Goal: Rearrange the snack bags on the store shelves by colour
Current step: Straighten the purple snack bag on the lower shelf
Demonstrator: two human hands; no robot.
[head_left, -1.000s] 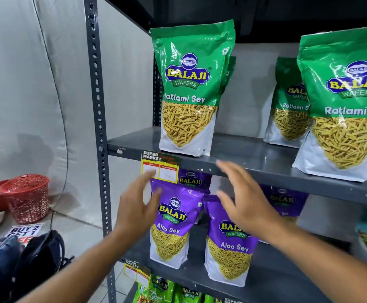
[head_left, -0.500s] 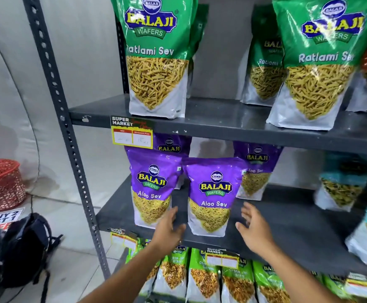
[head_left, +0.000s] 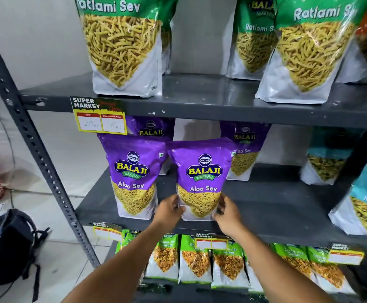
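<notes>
Purple Aloo Sev bag [head_left: 202, 178], upright on middle shelf [head_left: 276, 206], both hands [head_left: 198, 212] gripping its base

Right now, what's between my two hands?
The head view shows the lower part of the front purple Aloo Sev bag, with the left hand and right hand at its two sides.

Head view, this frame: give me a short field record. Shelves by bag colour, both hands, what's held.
top shelf: green Ratlami Sev bags
middle shelf: purple Aloo Sev bags at left, teal bags at right
bottom shelf: small green bags
held item: front purple Aloo Sev bag, upright on the shelf
left hand: on the bag's lower left edge
right hand: on its lower right edge, blurred
price tag: on top shelf edge
</notes>
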